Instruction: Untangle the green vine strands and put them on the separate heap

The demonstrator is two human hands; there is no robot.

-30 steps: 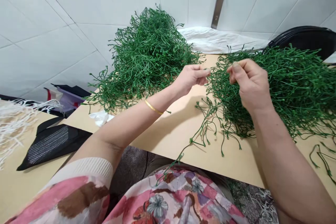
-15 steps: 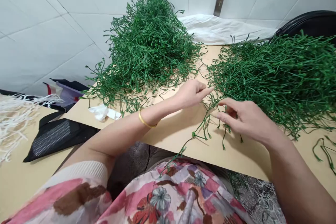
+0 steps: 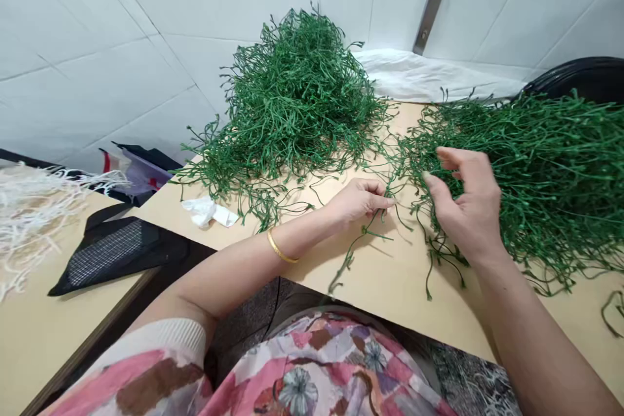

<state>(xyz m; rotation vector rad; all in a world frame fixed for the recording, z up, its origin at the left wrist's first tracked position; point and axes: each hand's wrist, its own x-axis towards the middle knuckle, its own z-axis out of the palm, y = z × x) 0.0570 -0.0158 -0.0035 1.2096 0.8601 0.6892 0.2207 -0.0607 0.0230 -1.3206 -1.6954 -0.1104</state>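
My left hand (image 3: 363, 201) is pinched on a thin green cord strand (image 3: 350, 247), which trails toward the table's front edge and has a small knot-like lump along it. My right hand (image 3: 465, 201) is raised at the left edge of the right-hand pile of green strands (image 3: 550, 169); its thumb and forefinger are apart with nothing between them. A taller heap of the same green strands (image 3: 302, 91) stands at the back, beyond my left hand. Several loose strands (image 3: 431, 260) lie on the table below my right hand.
On the tan table (image 3: 390, 279) lies a crumpled white tissue (image 3: 205, 211). At left, a second table bears white strands (image 3: 39, 214) and a black mesh pouch (image 3: 107, 253). White cloth (image 3: 419, 75) and a black rounded object (image 3: 580, 78) lie along the tiled wall.
My right hand has moved away from my left and up to the right-hand pile, its fingers parting. My left hand has closed on a strand. The camera view has shifted slightly.
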